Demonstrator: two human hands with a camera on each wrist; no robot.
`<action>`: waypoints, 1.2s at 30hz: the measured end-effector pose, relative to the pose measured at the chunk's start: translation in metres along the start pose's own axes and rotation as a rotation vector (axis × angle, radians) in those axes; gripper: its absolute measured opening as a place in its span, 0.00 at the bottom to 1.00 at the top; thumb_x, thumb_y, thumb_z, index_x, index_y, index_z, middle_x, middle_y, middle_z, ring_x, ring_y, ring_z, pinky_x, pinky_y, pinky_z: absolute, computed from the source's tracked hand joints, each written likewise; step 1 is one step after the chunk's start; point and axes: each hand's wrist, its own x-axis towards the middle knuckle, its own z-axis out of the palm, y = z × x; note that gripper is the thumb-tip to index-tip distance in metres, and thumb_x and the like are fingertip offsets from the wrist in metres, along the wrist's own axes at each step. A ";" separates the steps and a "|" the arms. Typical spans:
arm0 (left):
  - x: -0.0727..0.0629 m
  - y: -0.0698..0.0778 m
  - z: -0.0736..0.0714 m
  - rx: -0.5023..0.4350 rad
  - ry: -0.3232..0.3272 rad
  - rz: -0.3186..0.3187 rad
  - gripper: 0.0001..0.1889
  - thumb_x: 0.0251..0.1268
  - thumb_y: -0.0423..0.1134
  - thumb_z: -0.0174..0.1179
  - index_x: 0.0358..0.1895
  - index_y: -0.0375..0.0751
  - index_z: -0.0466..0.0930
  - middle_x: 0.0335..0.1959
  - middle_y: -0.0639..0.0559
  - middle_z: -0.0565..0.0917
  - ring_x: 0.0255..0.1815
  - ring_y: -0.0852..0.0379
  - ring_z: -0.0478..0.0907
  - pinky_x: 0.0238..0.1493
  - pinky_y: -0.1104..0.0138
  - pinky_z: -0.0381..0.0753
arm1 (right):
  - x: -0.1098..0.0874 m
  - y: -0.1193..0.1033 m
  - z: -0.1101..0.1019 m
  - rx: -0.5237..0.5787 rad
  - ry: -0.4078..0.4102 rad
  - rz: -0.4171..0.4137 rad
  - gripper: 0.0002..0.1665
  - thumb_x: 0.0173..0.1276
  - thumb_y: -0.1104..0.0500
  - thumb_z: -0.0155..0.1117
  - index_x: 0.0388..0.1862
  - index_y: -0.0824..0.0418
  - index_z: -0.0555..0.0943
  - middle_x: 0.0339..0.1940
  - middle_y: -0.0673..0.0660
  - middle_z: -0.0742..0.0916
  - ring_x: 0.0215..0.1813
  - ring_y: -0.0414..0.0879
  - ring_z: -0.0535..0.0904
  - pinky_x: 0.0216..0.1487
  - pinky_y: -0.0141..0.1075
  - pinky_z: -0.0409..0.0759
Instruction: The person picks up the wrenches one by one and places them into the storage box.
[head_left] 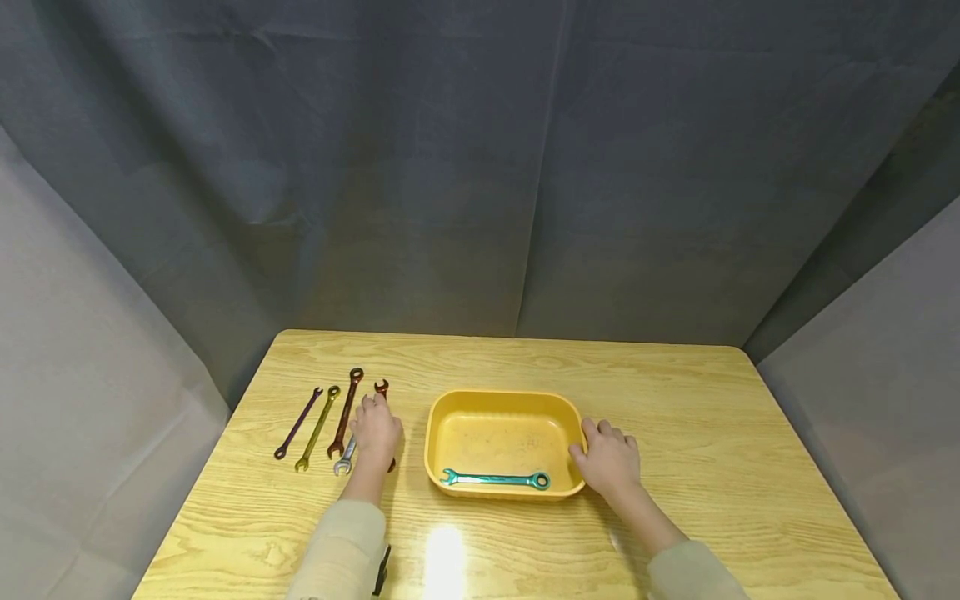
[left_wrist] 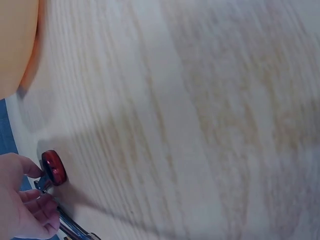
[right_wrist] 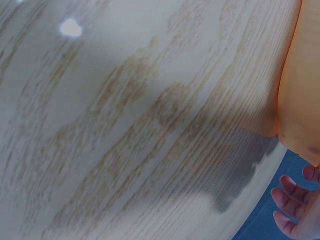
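Note:
A dark red combination wrench (head_left: 392,465) lies under my left hand (head_left: 377,429), which pinches it. Its ring end (left_wrist: 54,167) appears turned on edge in the left wrist view. Just left of it, partly hidden by the hand, is a silver wrench (head_left: 344,465). My right hand (head_left: 611,460) holds the right rim of a yellow plastic tray (head_left: 506,400), with the thumb over the edge. Inside the tray, along its near wall, lies a teal combination wrench (head_left: 495,479). In the right wrist view, the fingers (right_wrist: 287,200) are beside the tray's outer wall.
To the left of the left hand, a brownish-red wrench (head_left: 346,414), a yellow-green wrench (head_left: 318,429) and a purple wrench (head_left: 298,423) lie in a row on the wooden table (head_left: 690,417). A grey curtain (head_left: 480,208) hangs behind the table's far edge.

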 end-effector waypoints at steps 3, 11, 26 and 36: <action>0.001 0.003 -0.001 0.008 -0.015 -0.016 0.25 0.61 0.36 0.50 0.59 0.25 0.62 0.58 0.28 0.66 0.55 0.34 0.67 0.48 0.43 0.70 | 0.000 0.000 0.001 -0.005 0.005 0.000 0.27 0.63 0.46 0.53 0.55 0.61 0.71 0.45 0.63 0.79 0.45 0.60 0.75 0.45 0.56 0.69; 0.002 0.010 -0.003 0.014 -0.038 -0.065 0.25 0.62 0.35 0.51 0.59 0.23 0.62 0.54 0.25 0.67 0.51 0.32 0.69 0.45 0.43 0.72 | 0.001 0.000 0.000 -0.004 0.002 -0.002 0.24 0.63 0.47 0.53 0.52 0.61 0.72 0.42 0.63 0.79 0.42 0.60 0.75 0.43 0.55 0.69; 0.005 0.020 -0.002 -0.045 -0.049 -0.184 0.25 0.60 0.31 0.53 0.59 0.21 0.61 0.51 0.23 0.69 0.48 0.30 0.71 0.38 0.45 0.77 | -0.001 0.000 0.000 -0.002 0.009 -0.009 0.24 0.63 0.46 0.53 0.51 0.61 0.72 0.42 0.63 0.79 0.42 0.60 0.75 0.43 0.55 0.69; 0.007 0.022 0.000 -0.080 -0.062 -0.215 0.28 0.61 0.30 0.52 0.63 0.22 0.56 0.52 0.22 0.68 0.45 0.31 0.72 0.27 0.51 0.79 | 0.000 0.000 0.000 -0.003 0.003 0.001 0.25 0.63 0.46 0.52 0.52 0.61 0.72 0.43 0.63 0.79 0.44 0.60 0.75 0.44 0.55 0.69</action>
